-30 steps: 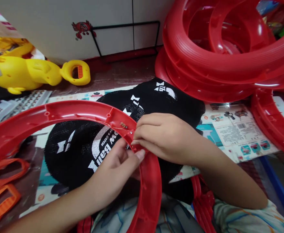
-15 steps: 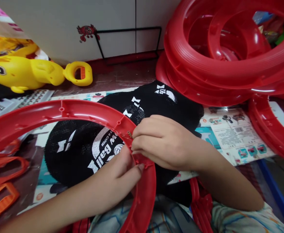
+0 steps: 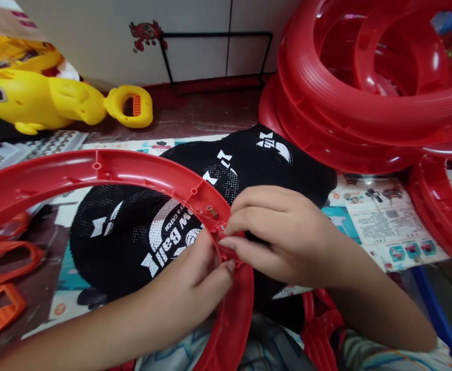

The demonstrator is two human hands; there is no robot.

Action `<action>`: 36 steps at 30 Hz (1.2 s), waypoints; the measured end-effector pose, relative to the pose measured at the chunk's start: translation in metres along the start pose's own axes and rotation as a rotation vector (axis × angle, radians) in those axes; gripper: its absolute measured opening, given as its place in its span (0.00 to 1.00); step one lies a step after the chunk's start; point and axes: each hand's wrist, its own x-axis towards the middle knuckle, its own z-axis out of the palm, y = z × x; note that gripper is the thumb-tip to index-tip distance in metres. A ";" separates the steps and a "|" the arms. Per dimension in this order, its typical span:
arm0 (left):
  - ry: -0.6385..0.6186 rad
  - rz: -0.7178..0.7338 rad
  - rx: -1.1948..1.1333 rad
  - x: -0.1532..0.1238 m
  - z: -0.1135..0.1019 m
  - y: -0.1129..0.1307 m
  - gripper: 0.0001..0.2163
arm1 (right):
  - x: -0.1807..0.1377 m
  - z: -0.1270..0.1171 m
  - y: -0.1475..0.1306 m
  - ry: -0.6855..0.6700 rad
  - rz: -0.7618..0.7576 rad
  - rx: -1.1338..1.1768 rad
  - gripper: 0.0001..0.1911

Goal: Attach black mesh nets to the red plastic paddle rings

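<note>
A large red plastic ring [image 3: 133, 172] lies across my lap, over a black mesh net with white lettering [image 3: 164, 226]. My left hand [image 3: 197, 286] grips the ring's inner rim from below, thumb pressed on the red edge. My right hand [image 3: 283, 232] rests on the rim from the right, its fingers pinched at a small spot beside my left thumb. A tiny brownish part [image 3: 212, 210] sits on the rim just left of those fingertips. What the pinch holds is hidden.
A stack of red rings [image 3: 365, 103] fills the upper right, with another red ring [image 3: 442, 206] at the right edge. A yellow toy [image 3: 52, 100] lies at the upper left, orange plastic pieces [image 3: 2, 304] at the lower left. Printed paper [image 3: 384, 221] covers the floor.
The view has shifted slightly, and the ring and hands sit a little further right. Both hands stay at the same spot on the rim, fingers working closely together.
</note>
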 end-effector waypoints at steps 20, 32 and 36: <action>0.130 -0.060 -0.129 0.008 -0.006 0.005 0.06 | 0.007 0.020 -0.014 0.107 0.205 0.064 0.05; 0.243 0.140 -0.689 0.029 -0.018 0.033 0.14 | 0.006 0.016 -0.017 0.208 0.327 0.211 0.32; 0.315 0.196 -0.724 0.029 -0.020 0.037 0.14 | 0.013 0.017 -0.026 0.203 0.367 0.262 0.20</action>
